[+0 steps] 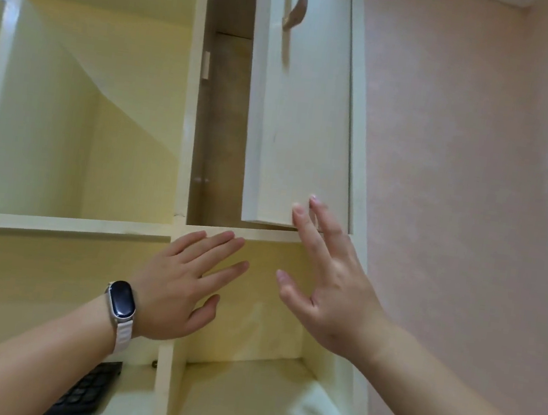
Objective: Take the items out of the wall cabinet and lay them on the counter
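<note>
The wall cabinet [185, 127] is seen with its right door [301, 114] ajar, a dark gap left beside the central divider; no items can be made out inside. The door's lower edge is touched by the right hand [331, 290], fingers spread, nothing held. The left hand [183, 286], flat and empty, is raised before the open cubby [247, 359] below. A keyboard [87, 391] lies lower left.

Right hand [332, 283] touches door [303, 124] (ajar).
</note>
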Motion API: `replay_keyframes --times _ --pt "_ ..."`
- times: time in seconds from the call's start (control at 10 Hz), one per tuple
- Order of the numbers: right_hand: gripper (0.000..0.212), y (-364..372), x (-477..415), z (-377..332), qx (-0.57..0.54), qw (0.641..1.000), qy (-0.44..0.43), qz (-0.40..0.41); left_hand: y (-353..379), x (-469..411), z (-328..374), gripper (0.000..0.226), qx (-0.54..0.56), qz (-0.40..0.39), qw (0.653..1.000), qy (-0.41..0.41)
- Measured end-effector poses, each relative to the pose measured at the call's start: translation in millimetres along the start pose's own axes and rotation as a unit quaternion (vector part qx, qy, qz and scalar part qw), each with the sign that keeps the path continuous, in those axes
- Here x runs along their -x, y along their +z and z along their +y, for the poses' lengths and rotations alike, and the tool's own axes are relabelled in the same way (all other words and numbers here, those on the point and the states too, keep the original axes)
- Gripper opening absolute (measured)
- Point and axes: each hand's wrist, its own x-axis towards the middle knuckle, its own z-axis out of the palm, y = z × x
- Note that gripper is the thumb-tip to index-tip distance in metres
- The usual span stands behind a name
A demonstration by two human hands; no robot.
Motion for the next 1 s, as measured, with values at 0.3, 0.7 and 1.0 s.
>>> replay_keyframes --times 0.3,0.7,1.0 --pt "0.072 44.4 -24.7 -8.9 0.19 0.979 0.012 -0.074 1.7 1.1 0.9 0.05 0.027 0.033 0.999 0.003" --pt "0.079 49.5 -42.8 -11.6 0.272 0.944 0.028 -0.184 0.0 5.7 1.4 0.047 0.019 0.034 0.999 -0.011" --pt "0.063 34.5 -11.7 -19.7 0.251 0.956 0.019 -0.148 -14.1 15.6 25.1 0.046 0.053 0.066 0.994 -0.07"
